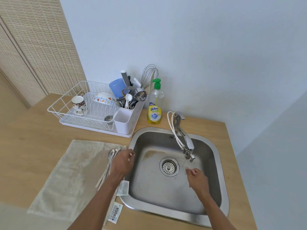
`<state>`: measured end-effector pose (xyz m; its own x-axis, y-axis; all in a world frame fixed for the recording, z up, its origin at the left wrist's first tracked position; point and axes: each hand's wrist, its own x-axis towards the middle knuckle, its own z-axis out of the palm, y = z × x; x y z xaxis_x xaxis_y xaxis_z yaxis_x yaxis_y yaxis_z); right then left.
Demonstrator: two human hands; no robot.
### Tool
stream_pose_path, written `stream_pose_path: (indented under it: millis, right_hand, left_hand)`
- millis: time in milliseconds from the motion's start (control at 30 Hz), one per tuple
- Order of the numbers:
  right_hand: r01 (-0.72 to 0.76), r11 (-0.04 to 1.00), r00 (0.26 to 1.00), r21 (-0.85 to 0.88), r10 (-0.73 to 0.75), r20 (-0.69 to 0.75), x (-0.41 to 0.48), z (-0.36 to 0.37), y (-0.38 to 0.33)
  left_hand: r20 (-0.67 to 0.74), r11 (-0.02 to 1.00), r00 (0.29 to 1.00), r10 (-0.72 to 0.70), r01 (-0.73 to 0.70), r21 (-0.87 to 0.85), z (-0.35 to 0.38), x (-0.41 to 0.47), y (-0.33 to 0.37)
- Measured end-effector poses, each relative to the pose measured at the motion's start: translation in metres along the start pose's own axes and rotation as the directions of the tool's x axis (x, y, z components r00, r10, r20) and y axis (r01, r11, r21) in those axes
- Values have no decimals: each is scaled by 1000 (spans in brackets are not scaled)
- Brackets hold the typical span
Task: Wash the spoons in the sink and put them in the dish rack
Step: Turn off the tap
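Observation:
Several metal spoons [110, 157] lie together on a beige towel [66, 176] just left of the steel sink [221, 165]. My left hand [123, 161] is palm down over their middles, with its fingers spread and blurred at the sink's left rim. Part of the spoons is hidden under it. My right hand [197, 178] is inside the basin under a thin stream of water from the faucet [187, 141], fingers loose, holding nothing. The white wire dish rack [66, 103] stands at the back left. Its white cutlery holder [123, 120] holds several utensils.
A yellow dish-soap bottle [154, 112] with a green pump stands between the rack and the faucet. A mug [79, 105], a patterned bowl [103, 98] and a small metal cup [108, 118] are in the rack. The towel's paper tags [114, 213] hang by the sink's front left corner.

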<state>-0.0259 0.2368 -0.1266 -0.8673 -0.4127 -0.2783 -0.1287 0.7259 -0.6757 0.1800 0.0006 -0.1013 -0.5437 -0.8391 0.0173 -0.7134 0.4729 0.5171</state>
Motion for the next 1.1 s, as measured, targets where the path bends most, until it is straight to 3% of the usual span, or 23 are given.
stream_pose_path:
  millis: [167,300,400,500,633,833,900,1100]
  right_hand:
    - [73,987,997,-146,-70,24,16,-1,3]
    - [115,977,993,-178,-115,9,29,-7,8]
    - [91,980,996,-178,-90,14,38,-22,8]
    - [36,998,999,-52,-36,3,45,-38,7]
    - [22,994,1000,110,-24,20,55,-63,-2]
    - [11,983,996,181,-26,84,98,-97,-19]
    - [17,992,991,129,-34,131,113,-105,-28]
    - [227,963,944,-147,-181,275,171,-130,-45]
  left_hand:
    - [334,992,939,82,-46,-114,47,-17,51]
    - [522,963,845,115,33,-266,79,-17,110]
    - [543,940,826,152,49,-338,91,-15,150]
    - [578,950,801,157,38,-311,98,-12,172]
    - [585,956,797,149,36,-293,101,-10,189]
    - [587,953,804,90,102,-286,112,-8,195]
    - [585,951,808,74,119,-284,117,-7,191]
    - [577,954,811,95,91,-285,120,-1,189]
